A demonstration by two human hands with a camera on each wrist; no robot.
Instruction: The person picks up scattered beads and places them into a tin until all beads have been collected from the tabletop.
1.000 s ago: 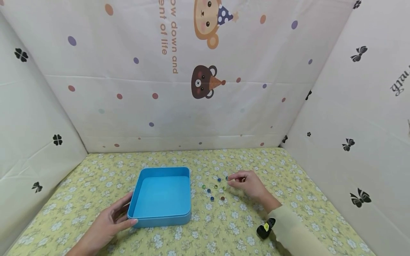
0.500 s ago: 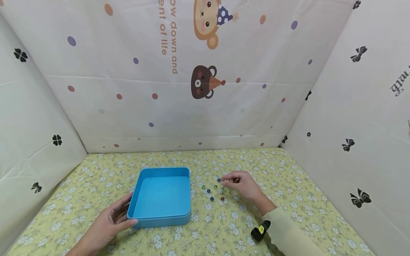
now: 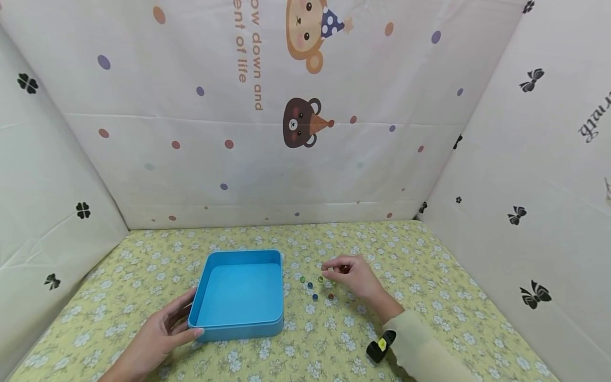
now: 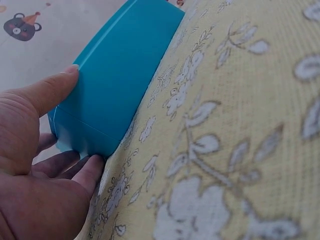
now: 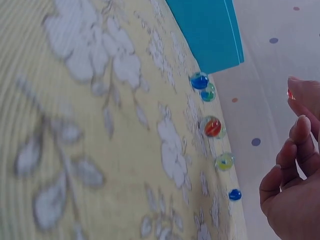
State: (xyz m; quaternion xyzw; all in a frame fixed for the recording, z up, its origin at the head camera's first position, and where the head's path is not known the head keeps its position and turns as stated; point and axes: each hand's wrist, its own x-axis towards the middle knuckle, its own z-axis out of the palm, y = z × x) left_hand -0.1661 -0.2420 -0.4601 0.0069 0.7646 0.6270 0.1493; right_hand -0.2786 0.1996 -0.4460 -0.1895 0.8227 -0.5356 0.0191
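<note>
Though sideways, "life" lettering (image 3: 242, 71) behind box (image 3: 239, 332)

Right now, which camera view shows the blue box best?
The head view: it shows the blue box from above, inside and rim. The left wrist view shows outer walls, not the inside; the right wrist, part of its outside.
</note>
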